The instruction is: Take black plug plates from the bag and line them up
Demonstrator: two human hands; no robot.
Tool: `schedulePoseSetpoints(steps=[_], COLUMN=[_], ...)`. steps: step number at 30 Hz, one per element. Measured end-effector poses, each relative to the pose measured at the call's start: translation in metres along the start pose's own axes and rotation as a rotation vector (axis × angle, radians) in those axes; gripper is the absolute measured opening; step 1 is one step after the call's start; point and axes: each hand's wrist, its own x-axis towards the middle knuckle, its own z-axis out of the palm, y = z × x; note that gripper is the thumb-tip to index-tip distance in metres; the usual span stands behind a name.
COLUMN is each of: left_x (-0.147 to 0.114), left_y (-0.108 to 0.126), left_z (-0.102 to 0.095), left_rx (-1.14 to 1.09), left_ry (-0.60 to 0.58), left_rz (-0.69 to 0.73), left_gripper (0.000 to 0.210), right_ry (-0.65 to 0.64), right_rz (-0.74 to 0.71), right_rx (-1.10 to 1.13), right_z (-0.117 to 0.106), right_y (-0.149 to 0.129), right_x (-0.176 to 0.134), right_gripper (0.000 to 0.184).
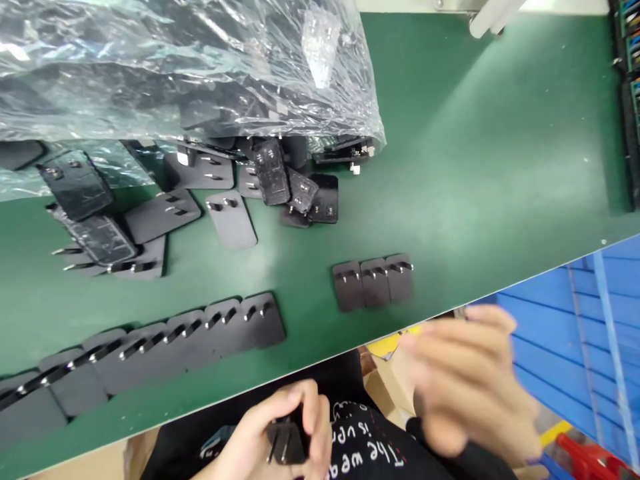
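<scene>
My left hand (pixel 273 433) is low in front of my body, below the table's front edge, and holds a black plug part (pixel 286 442) with two metal prongs. My right hand (pixel 470 387) is blurred by motion beside the table's edge, fingers spread, holding nothing I can see. On the green table (pixel 475 167) three black plug parts (pixel 374 281) stand side by side, nearest my right hand. A long overlapping row of plug parts (pixel 150 350) runs along the front left.
A large clear plastic bag (pixel 175 67) of black plug parts fills the back left, with loose plug parts (pixel 230 220) spilled in front of it. A blue crate (pixel 575 327) sits below the table at right. A cardboard box (pixel 385 387) is under the edge.
</scene>
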Motion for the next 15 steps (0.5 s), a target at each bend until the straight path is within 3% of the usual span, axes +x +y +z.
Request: schedulePoseSetpoints(steps=[3,6,10,15], left_x=[0.003,0.004,0.007,0.016], left_y=[-0.001,0.002,0.007,0.009], left_z=[0.001,0.005,0.008,0.009], left_rx=[-0.004,-0.037,-0.047,-0.004], left_ry=[-0.034,-0.001,0.023,0.017], left_rz=[0.007,-0.048,-0.119,-0.214], left_gripper=[0.039,0.042,0.040,0.042], right_ry=[0.398,0.517,0.294,-0.079], right_rz=[0.120,0.142,0.236,0.236], right_rx=[0.035,0.051,0.030,0.015], right_z=[0.012,0.026,0.025,0.009], right_y=[0.043,0.065,0.060,0.057], right_x=[0.006,0.009,0.011,0.016], right_gripper=[0.027,0.021,0.015,0.032])
